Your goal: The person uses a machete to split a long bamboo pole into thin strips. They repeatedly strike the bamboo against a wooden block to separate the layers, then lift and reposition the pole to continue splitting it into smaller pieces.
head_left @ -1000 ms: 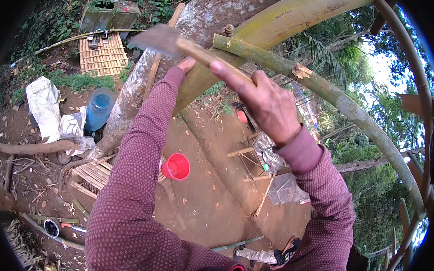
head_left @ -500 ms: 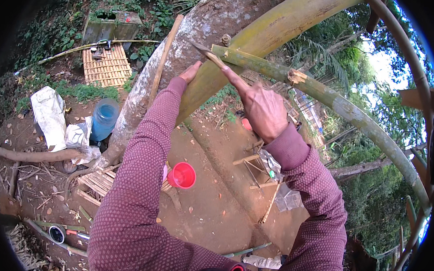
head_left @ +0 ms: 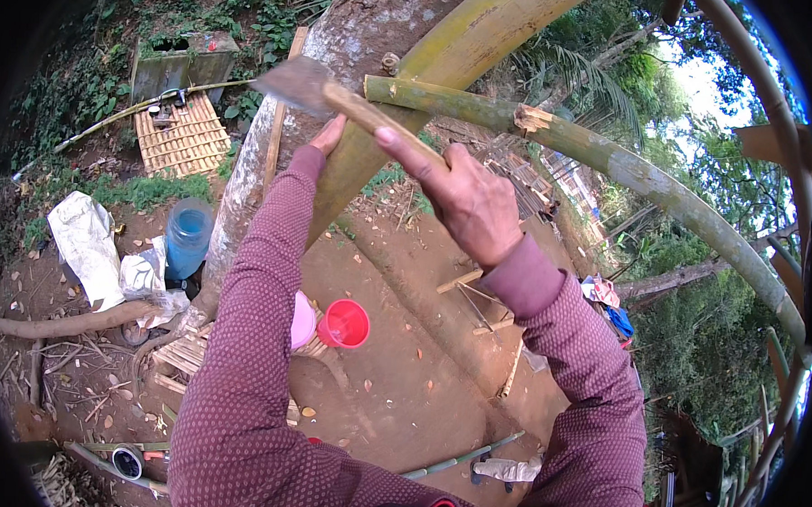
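- Raised again since the earlier frame, the wooden-handled chopping blade [head_left: 297,83] is gripped by the right hand [head_left: 470,202], fingers clenched on its handle.
- Left hand [head_left: 328,134] is pressed to the yellow-green bamboo pole [head_left: 450,70]; its finger state cannot be told.
- Beyond, the notched green bamboo pole [head_left: 609,163] should be struck squarely, judged with the left hand kept away.

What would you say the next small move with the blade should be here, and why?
Probably a short downward stroke onto the green bamboo pole. The right hand grips the wooden handle with the blade raised just above the pole's cut end; the left hand sits close beneath the handle, so it should stay clear of the swing.
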### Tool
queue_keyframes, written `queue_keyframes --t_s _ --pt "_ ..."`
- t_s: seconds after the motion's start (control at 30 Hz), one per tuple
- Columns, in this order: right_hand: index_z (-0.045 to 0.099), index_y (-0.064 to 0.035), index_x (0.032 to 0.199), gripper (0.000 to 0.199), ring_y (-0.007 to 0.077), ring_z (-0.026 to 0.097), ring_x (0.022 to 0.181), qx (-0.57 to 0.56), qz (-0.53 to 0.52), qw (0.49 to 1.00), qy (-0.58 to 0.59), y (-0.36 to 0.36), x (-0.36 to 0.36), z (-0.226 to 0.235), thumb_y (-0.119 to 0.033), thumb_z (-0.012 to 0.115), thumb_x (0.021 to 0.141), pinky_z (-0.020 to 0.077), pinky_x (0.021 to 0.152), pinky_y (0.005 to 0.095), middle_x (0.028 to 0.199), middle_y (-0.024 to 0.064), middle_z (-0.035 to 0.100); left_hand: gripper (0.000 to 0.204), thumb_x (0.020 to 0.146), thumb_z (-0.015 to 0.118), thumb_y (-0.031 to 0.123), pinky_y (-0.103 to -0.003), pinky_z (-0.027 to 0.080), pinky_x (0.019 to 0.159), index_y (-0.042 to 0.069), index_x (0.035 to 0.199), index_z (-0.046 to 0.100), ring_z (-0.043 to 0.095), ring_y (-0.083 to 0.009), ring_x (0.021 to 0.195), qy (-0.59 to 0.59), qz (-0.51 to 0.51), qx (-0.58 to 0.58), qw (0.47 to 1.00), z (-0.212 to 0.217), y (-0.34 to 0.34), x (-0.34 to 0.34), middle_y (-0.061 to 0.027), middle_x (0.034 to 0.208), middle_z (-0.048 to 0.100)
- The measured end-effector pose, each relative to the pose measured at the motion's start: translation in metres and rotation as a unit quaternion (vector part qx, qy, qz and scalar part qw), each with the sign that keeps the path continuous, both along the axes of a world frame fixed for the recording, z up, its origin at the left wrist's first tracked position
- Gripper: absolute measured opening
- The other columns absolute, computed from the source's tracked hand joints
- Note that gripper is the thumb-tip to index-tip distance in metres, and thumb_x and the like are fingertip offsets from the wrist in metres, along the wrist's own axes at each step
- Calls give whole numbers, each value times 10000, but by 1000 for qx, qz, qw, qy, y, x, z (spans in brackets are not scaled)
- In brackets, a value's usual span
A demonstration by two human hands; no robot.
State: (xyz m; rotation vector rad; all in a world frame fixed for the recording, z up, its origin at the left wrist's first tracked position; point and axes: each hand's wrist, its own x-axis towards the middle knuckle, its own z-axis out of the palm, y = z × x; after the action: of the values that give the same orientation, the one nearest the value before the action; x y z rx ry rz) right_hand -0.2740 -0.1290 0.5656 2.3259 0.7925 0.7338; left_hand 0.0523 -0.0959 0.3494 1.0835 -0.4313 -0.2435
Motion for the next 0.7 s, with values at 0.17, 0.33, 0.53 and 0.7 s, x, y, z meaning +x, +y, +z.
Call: queue_keyframes --t_s 0.17,0.33,0.53,0.7 --pt "155 -388 1404 687 255 569 508 -9 -180 984 -7 0 10 7 -129 486 860 478 428 372 698 129 496 457 908 311 387 -381 390 891 55 1133 530 541 -206 967 -1 2 5 1000 0 -6 0 -125 1076 577" --pt "118 -357 1421 766 254 593 532 -10 -40 999 -9 -8 3 2 -10 435 816 503 425 363 725 145 529 453 910 316 382 -377 395 888 51 1133 530 542 -203 964 12 -5 -6 1000 -3 -5 2 -123 1072 578" --pt "87 -293 1430 767 240 600 529 1 -124 992 30 0 5 -8 12 421 810 512 434 367 741 171 545 447 912 321 376 -372 400 884 47 1132 530 543 -200 960 26 2 -48 998 -9 -2 18 -122 1067 579" --pt "60 -291 1432 752 252 613 559 33 -202 979 13 -18 24 -2 -11 418 833 528 463 361 781 197 553 443 914 326 370 -368 404 881 43 1132 529 544 -198 957 45 -19 -60 997 -5 -5 17 -120 1063 580"
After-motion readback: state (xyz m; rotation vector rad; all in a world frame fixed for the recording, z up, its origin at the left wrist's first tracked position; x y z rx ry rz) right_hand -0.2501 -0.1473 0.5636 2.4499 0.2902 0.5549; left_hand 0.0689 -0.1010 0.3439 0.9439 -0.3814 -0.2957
